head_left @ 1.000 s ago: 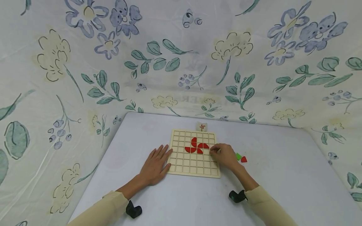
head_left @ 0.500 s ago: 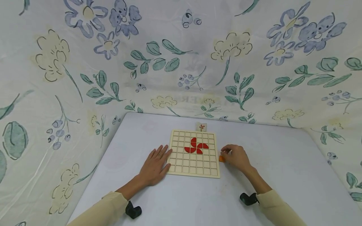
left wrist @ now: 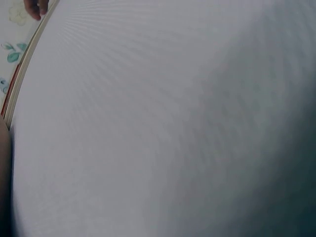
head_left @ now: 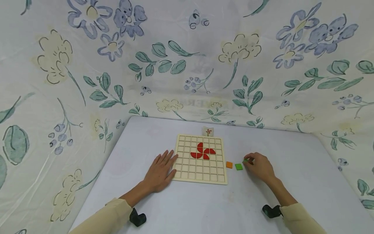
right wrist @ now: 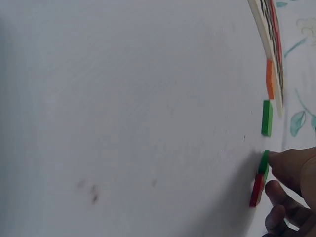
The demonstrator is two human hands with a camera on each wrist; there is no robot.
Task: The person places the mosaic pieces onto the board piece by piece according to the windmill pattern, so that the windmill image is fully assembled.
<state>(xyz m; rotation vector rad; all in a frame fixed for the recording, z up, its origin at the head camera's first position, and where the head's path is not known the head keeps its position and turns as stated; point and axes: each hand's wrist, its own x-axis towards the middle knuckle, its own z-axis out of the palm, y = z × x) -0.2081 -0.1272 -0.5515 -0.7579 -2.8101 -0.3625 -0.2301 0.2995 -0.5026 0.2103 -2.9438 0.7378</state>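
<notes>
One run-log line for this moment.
left hand: at board edge | right hand: touching green tile | beside it: red tile | right of board: orange tile, other green tile | on board: red pinwheel

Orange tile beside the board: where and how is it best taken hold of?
Probably pinch the orange tile by its near and far edges, with the right hand coming down from above. It is a thin square lying flat; its left edge sits close to the board, leaving little room for a fingertip there, while its near and far edges look free.
</notes>
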